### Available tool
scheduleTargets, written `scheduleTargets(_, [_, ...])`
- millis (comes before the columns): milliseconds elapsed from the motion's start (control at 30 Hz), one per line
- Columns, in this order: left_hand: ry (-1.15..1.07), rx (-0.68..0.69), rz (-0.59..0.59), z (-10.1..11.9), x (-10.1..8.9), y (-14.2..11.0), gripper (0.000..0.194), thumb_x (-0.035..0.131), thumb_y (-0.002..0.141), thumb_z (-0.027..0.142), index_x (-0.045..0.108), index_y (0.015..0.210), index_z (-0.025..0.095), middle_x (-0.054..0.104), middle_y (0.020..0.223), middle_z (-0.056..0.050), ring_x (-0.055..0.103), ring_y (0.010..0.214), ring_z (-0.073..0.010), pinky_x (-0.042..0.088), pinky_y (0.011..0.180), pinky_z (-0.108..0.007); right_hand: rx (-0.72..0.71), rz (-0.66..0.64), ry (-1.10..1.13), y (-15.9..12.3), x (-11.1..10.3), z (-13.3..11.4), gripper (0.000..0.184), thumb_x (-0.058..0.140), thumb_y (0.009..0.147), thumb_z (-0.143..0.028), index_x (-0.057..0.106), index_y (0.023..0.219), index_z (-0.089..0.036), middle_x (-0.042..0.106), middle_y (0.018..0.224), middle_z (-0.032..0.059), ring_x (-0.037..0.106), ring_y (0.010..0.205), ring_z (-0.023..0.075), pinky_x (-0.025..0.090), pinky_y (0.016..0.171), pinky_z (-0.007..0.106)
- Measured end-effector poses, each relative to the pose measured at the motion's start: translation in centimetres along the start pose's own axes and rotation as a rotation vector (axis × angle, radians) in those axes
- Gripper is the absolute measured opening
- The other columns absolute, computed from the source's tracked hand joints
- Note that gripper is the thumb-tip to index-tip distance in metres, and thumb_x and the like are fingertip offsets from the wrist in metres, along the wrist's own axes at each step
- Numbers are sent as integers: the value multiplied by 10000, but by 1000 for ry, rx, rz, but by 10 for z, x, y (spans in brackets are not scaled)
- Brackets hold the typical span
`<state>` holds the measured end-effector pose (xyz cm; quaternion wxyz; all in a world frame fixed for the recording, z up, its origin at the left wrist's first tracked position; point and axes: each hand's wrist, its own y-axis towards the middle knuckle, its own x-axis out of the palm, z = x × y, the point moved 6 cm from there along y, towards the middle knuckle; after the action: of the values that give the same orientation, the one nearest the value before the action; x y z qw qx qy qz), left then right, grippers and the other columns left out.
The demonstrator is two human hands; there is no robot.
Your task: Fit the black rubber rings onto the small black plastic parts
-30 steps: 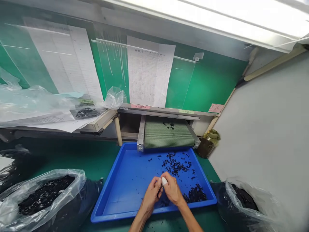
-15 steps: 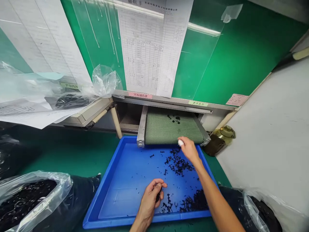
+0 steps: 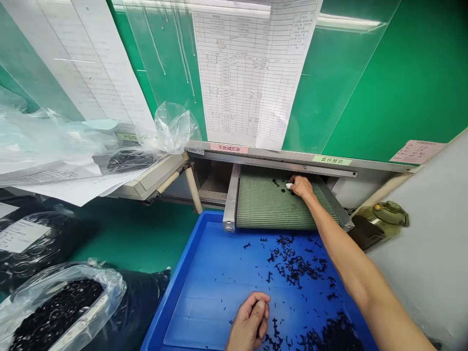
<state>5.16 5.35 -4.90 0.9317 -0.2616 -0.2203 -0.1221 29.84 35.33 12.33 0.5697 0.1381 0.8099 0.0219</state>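
My left hand (image 3: 251, 319) is half curled over the front of the blue tray (image 3: 197, 253), its thumb against the fingers around something dark, apparently small black parts. Out over the green conveyor belt (image 3: 270, 209), my right hand (image 3: 302, 186) has its fingers pinched together at a few black pieces (image 3: 275, 183). A small white thing (image 3: 289, 186) shows at those fingertips; whether it is held or worn, I cannot tell. Many small black parts (image 3: 298, 265) are scattered in the tray below the belt's end, with a denser heap (image 3: 340, 334) at the front right.
An open plastic bag (image 3: 113, 287) of black parts stands left of the tray, with another bag (image 3: 32, 248) behind it. Papers and plastic film cover a side shelf (image 3: 153, 178). Right of the belt stands a tinted jar (image 3: 383, 222). The belt's metal side rail (image 3: 230, 204) overhangs the tray.
My right hand has moved from the belt's front edge farther up the belt to the black pieces. My left hand stays curled over the tray. The view has shifted.
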Motion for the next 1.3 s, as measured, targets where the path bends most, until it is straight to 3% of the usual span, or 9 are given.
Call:
scheduleTargets(100, [-8,-10,-14,3,2,-2,443,672,656,597,592,845,204,478,619,41,250,394,-39,63,362,-214,-73,89,54,-33,-17,-6,431,457,835,-124,487,1265,-138,549,1195,167,494,1121,272,374,930,410])
scheduleTargets(233, [-6,4,-19,13,6,-7,447,641,681,615,571,822,197,477,672,39,289,427,-35,67,384,-199,-176,87,170,-112,-23,-14,531,372,787,-48,435,1305,-139,500,1259,159,462,1151,261,346,964,400])
scheduleTargets(367, [9,37,-8,21,10,-12,485,609,685,649,545,835,192,480,687,42,322,441,-36,79,385,-190,-259,-124,335,-218,9,-31,460,433,743,-73,511,1184,-177,644,953,55,593,841,174,463,747,285])
scheduleTargets(433, [18,62,1,22,11,-13,499,581,702,659,536,878,195,489,689,43,335,447,-40,84,387,-183,-303,-241,411,-270,28,-44,348,474,722,-94,590,1032,-200,651,811,3,591,707,141,458,627,231])
scheduleTargets(567, [119,111,-19,21,12,-13,510,603,672,663,499,815,185,475,606,61,306,410,-33,79,382,-168,-310,-303,509,-338,49,-60,317,462,727,-102,632,968,-220,650,855,-7,576,734,120,445,661,211])
scheduleTargets(767, [271,137,-132,21,17,-16,485,678,610,606,515,779,183,447,498,83,275,376,-40,103,371,-160,-101,-168,528,-369,48,-53,338,421,795,-153,557,1102,-194,615,756,-8,545,688,130,387,607,220])
scheduleTargets(967, [399,131,-145,22,26,-19,516,680,576,637,531,770,183,402,410,95,251,361,-48,131,384,-166,5,-61,524,-374,38,-46,272,535,719,-155,638,960,-228,579,661,-43,488,608,112,324,555,211])
scheduleTargets(1167, [387,142,-163,23,33,-25,480,687,625,605,512,744,174,435,478,87,276,388,-37,140,379,-158,61,-12,604,-370,43,-42,197,470,778,-159,652,830,-213,626,673,-30,530,624,104,356,570,197])
scheduleTargets(1300, [350,132,-183,21,36,-27,429,738,626,503,520,772,164,482,527,72,339,412,-34,151,381,-141,97,-73,664,-369,54,-37,298,394,770,-93,624,917,-211,610,624,-33,540,562,104,369,556,200])
